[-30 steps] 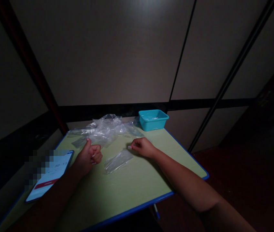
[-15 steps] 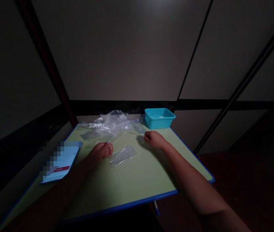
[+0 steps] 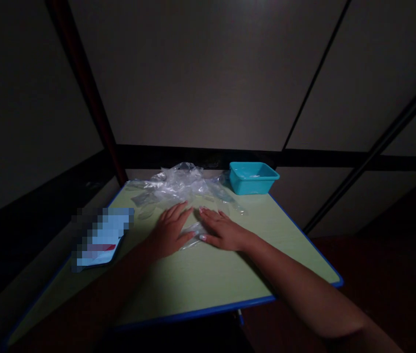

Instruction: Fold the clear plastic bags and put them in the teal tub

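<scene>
A small clear plastic bag (image 3: 195, 230) lies flat on the table, partly covered by both hands. My left hand (image 3: 169, 230) rests over its left part, palm down, with the fingers stretched out and the thumb across the plastic. From the other side my right hand (image 3: 224, 230) lies over its right part, also flat with fingers extended. The two thumbs point toward each other, a small gap between them. Beyond the fingertips is a crumpled heap of clear plastic bags (image 3: 182, 181).
A turquoise basin (image 3: 254, 184) stands at the table's back right corner, with something clear and shiny inside. At the left lies a tablet-like device (image 3: 110, 235), partly blurred out. The pale green table (image 3: 193, 289) has a blue edge, and a panelled wall (image 3: 208, 88) rises behind it.
Both hands have opened from closed and come together onto the small bag, the right moving left and nearer. A strip of plastic now lies where the right hand was. The view has shifted slightly.
</scene>
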`<action>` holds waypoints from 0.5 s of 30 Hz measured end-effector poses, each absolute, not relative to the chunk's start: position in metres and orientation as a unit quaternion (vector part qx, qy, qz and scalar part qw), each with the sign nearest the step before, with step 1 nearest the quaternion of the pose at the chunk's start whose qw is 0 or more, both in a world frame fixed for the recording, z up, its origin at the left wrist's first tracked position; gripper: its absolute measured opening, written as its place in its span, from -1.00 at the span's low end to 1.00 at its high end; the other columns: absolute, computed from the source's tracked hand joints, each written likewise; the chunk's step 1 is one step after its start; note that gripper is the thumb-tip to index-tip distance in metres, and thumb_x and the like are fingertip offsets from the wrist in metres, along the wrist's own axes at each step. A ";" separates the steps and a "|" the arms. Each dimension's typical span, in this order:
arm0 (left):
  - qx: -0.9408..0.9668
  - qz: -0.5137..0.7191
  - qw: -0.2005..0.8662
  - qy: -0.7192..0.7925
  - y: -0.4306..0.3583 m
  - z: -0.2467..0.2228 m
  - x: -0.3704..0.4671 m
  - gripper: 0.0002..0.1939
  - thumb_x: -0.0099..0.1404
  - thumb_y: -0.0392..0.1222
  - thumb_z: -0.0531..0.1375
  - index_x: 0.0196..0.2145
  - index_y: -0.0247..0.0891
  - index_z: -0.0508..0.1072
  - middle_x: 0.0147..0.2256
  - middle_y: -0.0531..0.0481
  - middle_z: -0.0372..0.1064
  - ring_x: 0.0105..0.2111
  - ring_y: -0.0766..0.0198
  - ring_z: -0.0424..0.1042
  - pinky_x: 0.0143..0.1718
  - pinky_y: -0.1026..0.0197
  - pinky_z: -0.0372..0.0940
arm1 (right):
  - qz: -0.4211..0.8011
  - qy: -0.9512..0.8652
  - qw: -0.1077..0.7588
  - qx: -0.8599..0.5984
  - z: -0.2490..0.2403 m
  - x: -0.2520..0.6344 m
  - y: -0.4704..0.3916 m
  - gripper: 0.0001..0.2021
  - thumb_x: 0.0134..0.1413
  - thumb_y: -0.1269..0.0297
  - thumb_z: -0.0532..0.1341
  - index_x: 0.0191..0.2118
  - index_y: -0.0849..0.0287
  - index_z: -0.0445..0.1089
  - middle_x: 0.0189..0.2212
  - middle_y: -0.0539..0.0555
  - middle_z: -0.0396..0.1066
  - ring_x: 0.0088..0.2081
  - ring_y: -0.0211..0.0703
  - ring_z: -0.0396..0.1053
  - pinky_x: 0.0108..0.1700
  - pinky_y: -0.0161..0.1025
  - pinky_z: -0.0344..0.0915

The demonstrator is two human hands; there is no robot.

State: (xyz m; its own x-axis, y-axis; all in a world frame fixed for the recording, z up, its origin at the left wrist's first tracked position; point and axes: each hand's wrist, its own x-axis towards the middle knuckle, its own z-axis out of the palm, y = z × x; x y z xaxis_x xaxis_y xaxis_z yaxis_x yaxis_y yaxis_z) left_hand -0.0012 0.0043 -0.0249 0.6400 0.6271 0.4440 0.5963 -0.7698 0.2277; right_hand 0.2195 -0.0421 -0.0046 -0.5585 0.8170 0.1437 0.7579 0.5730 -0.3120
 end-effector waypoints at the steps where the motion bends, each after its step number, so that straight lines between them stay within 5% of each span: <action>1: 0.906 0.232 0.013 0.354 0.003 -0.029 0.000 -0.35 0.23 0.01 0.13 0.19 -0.35 0.16 0.26 -0.39 -0.07 0.26 -0.13 -0.06 0.17 -0.16 -0.03 | 0.115 -0.881 0.115 -0.445 -0.006 0.216 -0.044 -0.25 0.20 0.01 0.03 0.35 0.27 -0.26 0.32 0.38 -0.21 0.33 0.10 -0.24 0.22 0.22 -0.20; 10: 0.925 0.174 0.019 0.338 -0.006 -0.026 0.001 -0.11 0.21 0.10 0.15 0.32 -0.32 -0.17 0.32 -0.37 -0.42 0.32 -0.11 -0.36 0.21 -0.22 -0.15 | 0.125 -0.900 0.039 -0.416 -0.014 0.208 -0.046 -0.16 0.17 -0.15 -0.03 0.35 0.37 -0.27 0.31 0.46 -0.34 0.34 0.12 -0.38 0.25 0.21 -0.30; 15: 0.952 0.179 0.082 0.235 -0.011 -0.018 0.000 -0.17 0.28 0.11 0.08 0.33 -0.24 -0.23 0.33 -0.30 -0.45 0.32 -0.06 -0.28 0.24 -0.18 -0.18 | 0.116 -0.900 0.034 -0.420 -0.015 0.209 -0.047 -0.17 0.15 -0.11 0.03 0.34 0.35 -0.22 0.32 0.43 -0.33 0.34 0.16 -0.37 0.25 0.25 -0.37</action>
